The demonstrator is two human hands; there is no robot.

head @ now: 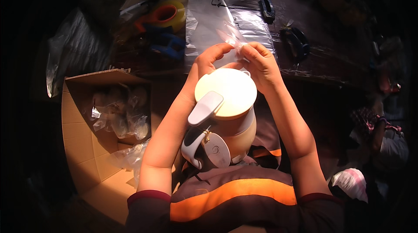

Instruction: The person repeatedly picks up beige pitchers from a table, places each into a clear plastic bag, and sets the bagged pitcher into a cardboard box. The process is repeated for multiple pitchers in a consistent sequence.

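A jug (238, 128) with a cream lid (235, 89), a grey lever and a grey handle (192, 151) stands close against my body, between my forearms. From its handle an oval tag (217, 149) hangs on a thin tie. Beyond the lid, my right hand (263, 64) pinches the gathered edge of a clear plastic bag (230, 35) between thumb and fingers. My left hand (210, 58) meets the same edge with its fingertips, its fingers curved. The bag's film runs away from me over a stack of flat plastic bags (202, 20) on the table.
At left, an open cardboard box (78, 122) holds several plastic-wrapped things (120, 115). A roll of yellow tape (178, 12) and a blue tape dispenser (168, 45) lie left of the stack. Dark tools (295, 43) lie to its right. Another person (388, 138) is at far right.
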